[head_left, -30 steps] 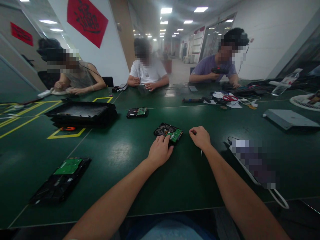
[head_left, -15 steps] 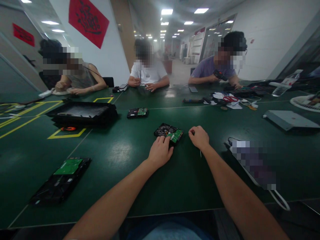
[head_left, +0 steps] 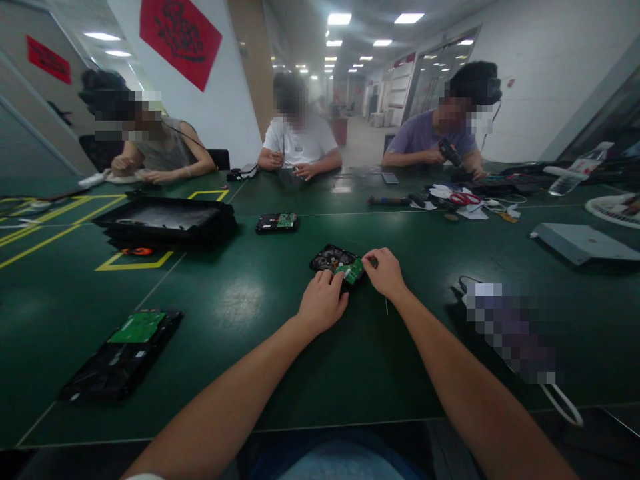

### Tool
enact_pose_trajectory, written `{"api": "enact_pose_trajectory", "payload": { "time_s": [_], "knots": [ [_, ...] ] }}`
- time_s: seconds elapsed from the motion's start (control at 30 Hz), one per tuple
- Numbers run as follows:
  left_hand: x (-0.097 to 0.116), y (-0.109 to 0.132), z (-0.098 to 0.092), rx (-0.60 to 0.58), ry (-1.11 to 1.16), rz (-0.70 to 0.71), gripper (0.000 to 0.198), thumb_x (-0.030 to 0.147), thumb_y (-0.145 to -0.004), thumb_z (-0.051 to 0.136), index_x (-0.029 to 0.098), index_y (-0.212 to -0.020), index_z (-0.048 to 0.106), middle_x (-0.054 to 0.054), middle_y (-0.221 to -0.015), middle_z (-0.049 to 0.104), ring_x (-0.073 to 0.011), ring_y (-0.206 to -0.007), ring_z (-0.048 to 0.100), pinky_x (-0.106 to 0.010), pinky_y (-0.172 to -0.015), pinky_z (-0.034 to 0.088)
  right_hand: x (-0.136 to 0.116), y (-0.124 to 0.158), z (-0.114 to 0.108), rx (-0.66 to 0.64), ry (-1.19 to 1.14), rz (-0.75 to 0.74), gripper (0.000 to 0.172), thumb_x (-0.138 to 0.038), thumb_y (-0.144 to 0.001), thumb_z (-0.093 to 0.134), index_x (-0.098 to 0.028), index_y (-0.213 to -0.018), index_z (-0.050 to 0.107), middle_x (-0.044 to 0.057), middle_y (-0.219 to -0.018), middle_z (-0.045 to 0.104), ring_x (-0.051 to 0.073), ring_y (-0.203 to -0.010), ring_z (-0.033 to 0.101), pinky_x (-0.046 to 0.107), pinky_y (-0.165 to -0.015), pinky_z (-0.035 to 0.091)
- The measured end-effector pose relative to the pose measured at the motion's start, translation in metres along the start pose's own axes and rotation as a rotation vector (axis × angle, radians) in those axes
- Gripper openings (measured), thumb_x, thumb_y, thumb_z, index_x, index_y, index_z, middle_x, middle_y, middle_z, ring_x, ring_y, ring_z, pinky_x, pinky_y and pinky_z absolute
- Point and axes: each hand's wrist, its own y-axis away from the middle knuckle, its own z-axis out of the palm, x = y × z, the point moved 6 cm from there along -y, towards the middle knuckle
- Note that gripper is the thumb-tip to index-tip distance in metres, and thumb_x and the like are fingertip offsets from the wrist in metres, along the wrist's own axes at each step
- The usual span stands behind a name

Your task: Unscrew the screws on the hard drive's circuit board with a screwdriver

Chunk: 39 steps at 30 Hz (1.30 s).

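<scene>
A black hard drive [head_left: 330, 257] lies on the green table [head_left: 260, 313] with its green circuit board [head_left: 353, 271] facing up. My left hand [head_left: 321, 301] rests on the drive's near edge with its fingers curled down onto it. My right hand [head_left: 384, 272] is closed in a fist at the drive's right corner, touching the circuit board. It grips a thin tool; the metal shaft [head_left: 386, 307] sticks out below the fist and a dark end shows above the thumb.
A second drive [head_left: 277, 223] lies further back and a third [head_left: 125, 350] at the near left. A black tray [head_left: 165, 223] stands to the left, a grey box [head_left: 580, 241] and a white corded device [head_left: 560, 400] to the right. Three people work along the far side.
My right hand has moved left with the thin tool, from a little apart on the table to the drive's right corner. My left hand has stayed on the drive.
</scene>
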Motion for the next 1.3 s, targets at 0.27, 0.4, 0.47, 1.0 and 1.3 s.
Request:
{"api": "enact_pose_trajectory", "payload": {
  "time_s": [0.27, 0.4, 0.47, 1.0, 1.3],
  "knots": [
    [-0.0005, -0.001, -0.0003, -0.001, -0.012, -0.012, 0.043, 0.037, -0.095, 0.052, 0.018, -0.134, 0.054, -0.014, -0.115, 0.057, -0.0305, -0.113, 0.051, -0.044, -0.097, 0.046, 0.0013, -0.0051, 0.0042, 0.035, 0.023, 0.051, 0.011, -0.024, -0.088, 0.06, -0.021, -0.082, 0.068, 0.006, -0.088, 0.063, 0.021, -0.086, 0.06, 0.035, -0.082, 0.047],
    [-0.0009, -0.0009, 0.0007, -0.005, -0.015, -0.009, 0.044, 0.037, -0.095, 0.052, 0.018, -0.135, 0.053, -0.013, -0.114, 0.057, -0.0301, -0.111, 0.051, -0.044, -0.097, 0.046, -0.0032, -0.0056, 0.0036, 0.028, 0.058, 0.061, 0.01, -0.024, -0.087, 0.06, -0.021, -0.082, 0.068, 0.006, -0.09, 0.063, 0.021, -0.084, 0.06, 0.035, -0.081, 0.047],
    [-0.001, -0.0009, 0.0008, -0.003, -0.017, -0.009, 0.044, 0.037, -0.095, 0.052, 0.018, -0.135, 0.053, -0.013, -0.114, 0.057, -0.0299, -0.112, 0.051, -0.043, -0.098, 0.046, -0.0049, -0.0045, 0.0031, 0.02, 0.068, 0.055, 0.011, -0.024, -0.088, 0.059, -0.021, -0.084, 0.069, 0.006, -0.091, 0.064, 0.021, -0.084, 0.06, 0.035, -0.081, 0.047],
    [-0.0003, -0.0011, -0.0013, -0.013, 0.008, -0.011, 0.045, 0.036, -0.095, 0.053, 0.019, -0.137, 0.052, -0.014, -0.117, 0.057, -0.0305, -0.114, 0.052, -0.045, -0.098, 0.047, -0.0014, -0.0007, 0.0021, 0.012, 0.031, 0.026, 0.013, -0.028, -0.09, 0.06, -0.022, -0.087, 0.071, 0.006, -0.09, 0.066, 0.021, -0.086, 0.062, 0.035, -0.085, 0.048],
    [0.0009, -0.0008, -0.0025, -0.019, -0.004, -0.023, 0.044, 0.036, -0.095, 0.053, 0.019, -0.136, 0.052, -0.013, -0.117, 0.058, -0.0302, -0.114, 0.052, -0.044, -0.098, 0.047, -0.0018, -0.0023, 0.002, 0.034, -0.012, 0.033, 0.012, -0.024, -0.089, 0.059, -0.021, -0.083, 0.069, 0.006, -0.088, 0.065, 0.021, -0.085, 0.061, 0.035, -0.084, 0.047]
  ]
}}
